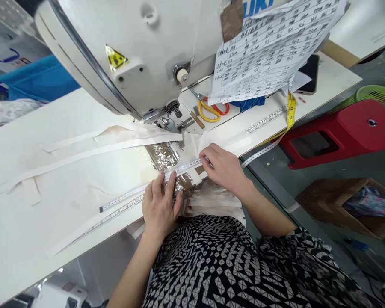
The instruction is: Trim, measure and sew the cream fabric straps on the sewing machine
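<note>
Where the surface (25, 226) stretches out on your far left, pale fabric strips (154, 139) lie loosely, running in toward the sewing machine (141, 51). Nearer to you, the measuring tape (189, 165) begins at its dark-tipped end, beside a printed ruler scale (118, 210), and slants away to the right. You would probably do best to have that run straight and flat, without twist or sag, and to check that the tip sits exactly where your count begins.

Next comes your left hand (160, 205), palm down with its fingers spread; the fingertips rest on the tape, and it grips nothing. Light, even pressure there should stop the tape from creeping. Between your hands the tape's marks face up, clear of your fingers.

Your right hand (220, 167) has thumb and index finger closed in a pinch on the tape, just beside white fabric (192, 143) near the machine; whether the pinch takes in cloth too, I cannot tell. A firm hold square to the tape's edge should make the reading easier to trust. Past that hand the tape reappears beyond the surface's edge, then rises, yellow side showing, beside a handwritten sheet (256, 64); slack there should spare you tugging.
</note>
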`<state>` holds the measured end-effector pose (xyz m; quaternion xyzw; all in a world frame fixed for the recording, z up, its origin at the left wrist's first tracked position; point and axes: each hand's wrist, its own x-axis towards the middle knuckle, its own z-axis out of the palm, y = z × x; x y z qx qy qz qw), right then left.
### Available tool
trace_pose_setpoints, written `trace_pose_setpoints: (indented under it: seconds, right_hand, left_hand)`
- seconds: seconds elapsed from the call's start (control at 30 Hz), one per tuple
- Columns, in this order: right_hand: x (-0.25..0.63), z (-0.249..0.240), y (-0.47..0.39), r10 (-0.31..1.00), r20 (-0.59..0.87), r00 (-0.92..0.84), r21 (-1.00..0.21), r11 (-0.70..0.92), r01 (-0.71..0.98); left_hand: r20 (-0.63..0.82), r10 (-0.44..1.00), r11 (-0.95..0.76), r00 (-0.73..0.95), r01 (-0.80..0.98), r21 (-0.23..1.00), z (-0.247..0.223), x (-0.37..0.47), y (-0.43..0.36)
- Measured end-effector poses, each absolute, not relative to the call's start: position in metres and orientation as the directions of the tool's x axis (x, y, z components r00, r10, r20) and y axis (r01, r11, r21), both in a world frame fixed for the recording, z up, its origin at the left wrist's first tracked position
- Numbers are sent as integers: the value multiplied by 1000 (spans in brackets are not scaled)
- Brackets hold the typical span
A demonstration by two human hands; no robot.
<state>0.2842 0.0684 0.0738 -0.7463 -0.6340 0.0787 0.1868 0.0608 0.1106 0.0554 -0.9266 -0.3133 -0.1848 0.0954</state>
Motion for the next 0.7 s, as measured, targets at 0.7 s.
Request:
trace_pose_setpoints:
  seconds: [0.7]
  right_hand:
    - [282, 69, 71, 973, 140, 182, -336, -127, 933]
  left_hand:
    - [406, 537, -789, 739, 610, -68, 52, 59, 114]
